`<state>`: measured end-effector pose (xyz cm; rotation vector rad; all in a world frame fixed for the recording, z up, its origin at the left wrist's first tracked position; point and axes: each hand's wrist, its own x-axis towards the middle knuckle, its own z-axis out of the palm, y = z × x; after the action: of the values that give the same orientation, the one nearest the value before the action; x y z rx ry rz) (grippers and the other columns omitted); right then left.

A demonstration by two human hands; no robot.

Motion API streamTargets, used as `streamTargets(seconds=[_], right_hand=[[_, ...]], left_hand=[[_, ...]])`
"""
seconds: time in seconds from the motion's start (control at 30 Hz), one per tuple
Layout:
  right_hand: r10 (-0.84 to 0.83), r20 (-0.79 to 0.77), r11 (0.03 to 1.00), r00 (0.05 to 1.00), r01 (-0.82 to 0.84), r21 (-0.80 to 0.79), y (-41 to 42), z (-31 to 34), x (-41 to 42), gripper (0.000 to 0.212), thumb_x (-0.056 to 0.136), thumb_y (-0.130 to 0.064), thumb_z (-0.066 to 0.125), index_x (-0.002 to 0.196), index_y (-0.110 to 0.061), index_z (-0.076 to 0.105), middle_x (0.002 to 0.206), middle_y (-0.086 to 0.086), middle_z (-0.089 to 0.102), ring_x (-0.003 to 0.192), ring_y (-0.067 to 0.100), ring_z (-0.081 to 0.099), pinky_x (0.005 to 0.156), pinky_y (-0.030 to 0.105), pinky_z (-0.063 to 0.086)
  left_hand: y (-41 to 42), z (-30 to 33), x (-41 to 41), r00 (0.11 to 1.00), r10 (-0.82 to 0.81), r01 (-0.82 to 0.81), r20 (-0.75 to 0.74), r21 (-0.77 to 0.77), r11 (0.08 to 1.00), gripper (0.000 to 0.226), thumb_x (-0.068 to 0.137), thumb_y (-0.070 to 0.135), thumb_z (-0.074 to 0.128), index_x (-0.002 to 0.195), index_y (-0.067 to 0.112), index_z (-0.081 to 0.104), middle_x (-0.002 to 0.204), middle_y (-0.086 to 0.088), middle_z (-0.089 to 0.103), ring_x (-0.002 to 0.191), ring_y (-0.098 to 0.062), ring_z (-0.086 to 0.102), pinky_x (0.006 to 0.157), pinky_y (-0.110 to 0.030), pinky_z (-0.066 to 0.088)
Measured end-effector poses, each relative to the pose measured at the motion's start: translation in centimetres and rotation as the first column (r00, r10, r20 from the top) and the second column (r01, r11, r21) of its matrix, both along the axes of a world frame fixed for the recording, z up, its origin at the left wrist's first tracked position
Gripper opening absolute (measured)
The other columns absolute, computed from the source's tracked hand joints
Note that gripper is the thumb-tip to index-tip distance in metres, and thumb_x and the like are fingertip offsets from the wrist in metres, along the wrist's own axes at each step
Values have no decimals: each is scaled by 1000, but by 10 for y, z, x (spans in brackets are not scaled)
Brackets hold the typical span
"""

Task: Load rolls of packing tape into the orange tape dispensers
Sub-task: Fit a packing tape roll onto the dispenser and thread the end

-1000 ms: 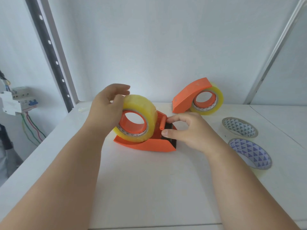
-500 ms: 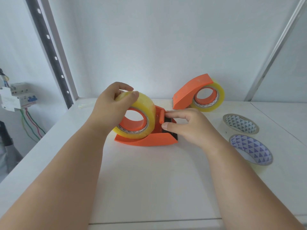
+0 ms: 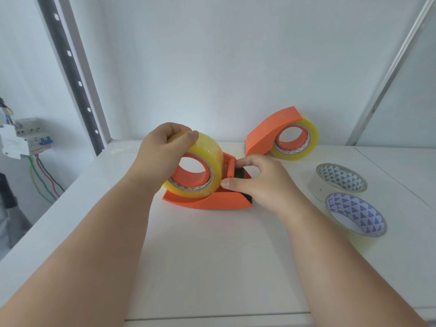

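- Two hands are on the near orange dispenser (image 3: 207, 201), which lies on the white table (image 3: 212, 267) with a roll of clear packing tape (image 3: 207, 161) seated on its orange hub.
- Since a second ago our left hand (image 3: 160, 159) has shifted from the roll's far side to its top, fingers now curled over the rim and gripping it; the roll looks pressed further down onto the hub.
- Our right hand (image 3: 262, 182) has stayed at the dispenser's front, pinching near the small orange roller (image 3: 230, 168) just behind the black cutter (image 3: 247, 198). We judge the roll is seated and threading the tape end is the step in hand.
- Behind that dispenser and to its right, a second orange dispenser (image 3: 271, 131) stands already holding its own clear roll (image 3: 299, 142).
- Right of the near dispenser, two loose rolls lie flat: the farther one (image 3: 339, 179) and the nearer one (image 3: 356, 218), both with patterned cores, neither loaded.
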<state>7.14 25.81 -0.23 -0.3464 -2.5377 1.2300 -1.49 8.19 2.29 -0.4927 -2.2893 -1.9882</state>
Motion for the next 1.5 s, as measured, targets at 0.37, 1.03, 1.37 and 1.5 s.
streamTargets(seconds=[0.37,1.03,1.37,1.5], right_hand=[[44,-102,924,994,-2,383,-13,9,8,19,79,-35,63,98,-35,59,90,-17,54,120,14,32,85,30,16],[-61,-190,972,980,102,213,-10,4,17,31,72,-35,78,93,-23,60,101,-11,58,98,7,52,72,19,38],[3,-16,970,1000,-7,-242,-5,7,13,15,70,-16,80,77,-25,70,95,0,69,90,17,66,78,29,51],[-6,-65,964,998,-12,-264,-7,3,9,14,66,-15,83,77,-19,73,102,-6,66,98,13,64,89,31,50]], left_hand=[[8,3,10,984,65,-94,-168,-168,981,26,78,48,61,96,30,62,99,6,64,87,-11,62,72,-27,50],[8,3,12,977,126,-160,-172,-197,967,19,80,39,53,94,29,60,98,5,62,80,-10,59,68,-28,46],[2,4,3,999,26,-23,30,-80,997,18,84,40,54,86,25,64,76,3,62,68,-15,56,63,-27,45],[2,5,1,998,4,1,60,-82,997,20,82,43,53,86,27,64,82,1,64,75,-16,58,68,-28,46]])
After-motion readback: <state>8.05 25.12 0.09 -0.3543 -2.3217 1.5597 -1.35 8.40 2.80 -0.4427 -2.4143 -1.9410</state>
